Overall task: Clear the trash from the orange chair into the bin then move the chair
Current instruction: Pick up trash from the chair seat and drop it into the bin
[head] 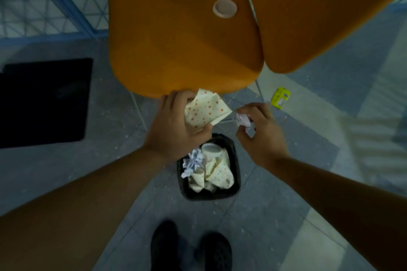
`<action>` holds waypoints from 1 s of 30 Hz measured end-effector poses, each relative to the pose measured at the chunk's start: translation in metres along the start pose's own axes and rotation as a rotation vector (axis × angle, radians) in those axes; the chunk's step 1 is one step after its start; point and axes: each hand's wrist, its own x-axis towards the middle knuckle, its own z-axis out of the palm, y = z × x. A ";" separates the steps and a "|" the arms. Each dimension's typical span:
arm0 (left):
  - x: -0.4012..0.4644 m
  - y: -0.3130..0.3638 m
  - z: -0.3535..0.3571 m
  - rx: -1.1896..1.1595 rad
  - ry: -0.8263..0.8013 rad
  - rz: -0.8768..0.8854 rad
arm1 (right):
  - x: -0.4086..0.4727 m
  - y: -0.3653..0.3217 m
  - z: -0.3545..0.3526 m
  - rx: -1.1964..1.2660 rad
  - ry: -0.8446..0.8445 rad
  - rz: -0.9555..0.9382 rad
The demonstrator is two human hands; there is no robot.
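The orange chair [176, 39] fills the top of the view, its seat toward me, and a white round lid [224, 8] lies on the seat. My left hand [176, 130] grips a cream wrapper with orange dots [207, 110] at the seat's front edge. My right hand [262, 136] holds a crumpled white paper ball [243, 119] in its fingertips. Both hands hover just above the black bin [233, 149] on the floor, which holds crumpled paper, dotted wrappers and a paper cup [210, 149].
A yellow-green small object [280, 97] lies on the floor right of the chair. A black mat [44, 103] lies at left, with a blue lattice fence [55, 0] behind it. My dark shoes [189, 248] stand on the grey tiles below the bin.
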 end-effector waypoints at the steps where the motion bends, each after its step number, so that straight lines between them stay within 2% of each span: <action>1: -0.014 -0.005 0.007 -0.007 -0.003 -0.013 | -0.014 0.005 0.007 0.000 -0.008 0.022; 5: -0.059 -0.033 0.044 -0.008 -0.012 -0.048 | -0.056 0.020 0.036 0.025 -0.046 0.076; 13: -0.104 -0.086 0.121 0.023 -0.141 -0.079 | -0.102 0.034 0.077 0.072 -0.067 0.029; 17: -0.104 -0.105 0.144 0.125 -0.284 -0.125 | -0.114 0.046 0.103 0.024 -0.083 -0.008; 23: -0.106 -0.111 0.123 0.092 -0.236 -0.066 | -0.136 0.066 0.141 -0.218 -0.332 0.000; 26: -0.099 -0.101 0.104 0.091 -0.201 -0.057 | -0.131 0.057 0.131 -0.203 -0.342 0.071; 30: -0.075 -0.072 0.074 0.071 -0.150 -0.035 | -0.109 0.041 0.100 -0.186 -0.318 0.026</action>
